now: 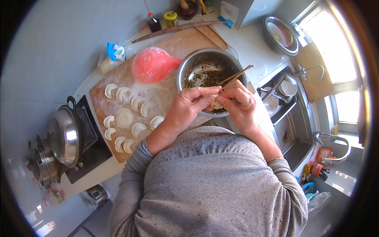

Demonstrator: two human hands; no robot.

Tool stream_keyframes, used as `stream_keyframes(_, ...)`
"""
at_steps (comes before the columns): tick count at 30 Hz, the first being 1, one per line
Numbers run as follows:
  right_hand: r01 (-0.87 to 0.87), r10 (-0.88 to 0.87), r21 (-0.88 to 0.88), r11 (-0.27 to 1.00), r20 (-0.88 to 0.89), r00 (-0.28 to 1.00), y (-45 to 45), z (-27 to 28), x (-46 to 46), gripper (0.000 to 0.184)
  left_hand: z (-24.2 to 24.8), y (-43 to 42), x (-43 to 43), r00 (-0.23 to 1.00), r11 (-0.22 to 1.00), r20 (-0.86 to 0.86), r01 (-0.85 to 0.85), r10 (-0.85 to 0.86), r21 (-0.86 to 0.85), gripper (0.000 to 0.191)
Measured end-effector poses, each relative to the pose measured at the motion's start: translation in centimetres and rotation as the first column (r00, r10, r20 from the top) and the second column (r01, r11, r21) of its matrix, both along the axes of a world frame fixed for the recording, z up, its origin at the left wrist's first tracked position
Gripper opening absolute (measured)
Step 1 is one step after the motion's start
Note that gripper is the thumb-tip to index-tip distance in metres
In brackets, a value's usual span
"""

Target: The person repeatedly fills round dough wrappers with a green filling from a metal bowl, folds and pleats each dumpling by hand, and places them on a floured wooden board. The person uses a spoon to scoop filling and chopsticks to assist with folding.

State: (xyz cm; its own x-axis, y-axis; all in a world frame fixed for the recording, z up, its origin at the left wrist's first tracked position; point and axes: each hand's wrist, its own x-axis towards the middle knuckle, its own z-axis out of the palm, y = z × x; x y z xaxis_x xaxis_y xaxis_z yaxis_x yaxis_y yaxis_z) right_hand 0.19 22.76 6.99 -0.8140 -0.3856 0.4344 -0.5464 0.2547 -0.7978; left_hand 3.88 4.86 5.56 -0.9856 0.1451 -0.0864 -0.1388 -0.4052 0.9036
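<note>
Between the fingertips of my left hand [189,103] and my right hand [240,102] is a dumpling [217,104], pinched by both hands above the near edge of a steel mixing bowl [181,74]. Dark chopped filling [211,77] lies in the bowl, and a pair of wooden chopsticks [237,76] leans over its right side, partly hidden by my right hand. To the left, several crescent dumplings [138,129] and a flat round dough wrapper [124,118] rest on the floured wooden board [102,86]. A red gourd-shaped scoop [154,65] lies beside the bowl.
Left of the board, a lidded steel pan [63,136] stands on the black cooktop [94,148]. On the right are the steel sink [296,139] and a basin [268,35]. A dark sauce bottle [154,24], a yellow-lidded jar [170,20] and a long wooden stick [177,28] are at the back.
</note>
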Motion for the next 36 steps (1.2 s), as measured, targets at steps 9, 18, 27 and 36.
stream_keyframes(9,0.122,-0.102,-0.102,0.987,0.179,0.978,0.0,-1.1,0.3,0.017,0.1,0.0,-1.0,0.992,0.962,-0.002,0.118,-0.122,-0.246,0.041)
stream_keyframes(18,-0.004,-0.014,-0.107,0.994,-0.169,0.985,-0.7,-2.7,-1.1,0.009,-0.9,-0.3,-1.2,0.989,0.936,-0.008,0.135,-0.145,-0.324,0.038)
stream_keyframes(27,0.071,-0.114,-0.206,0.976,-0.203,0.973,-1.2,-3.8,-0.9,0.011,-1.6,-0.7,-1.7,0.991,0.935,0.017,0.132,-0.134,-0.329,0.030)
stream_keyframes(36,-0.021,0.015,-0.010,1.000,-0.413,0.910,-0.9,-4.4,-1.5,0.009,-1.2,-1.2,-2.1,0.977,0.912,0.088,0.213,-0.194,-0.351,0.023)
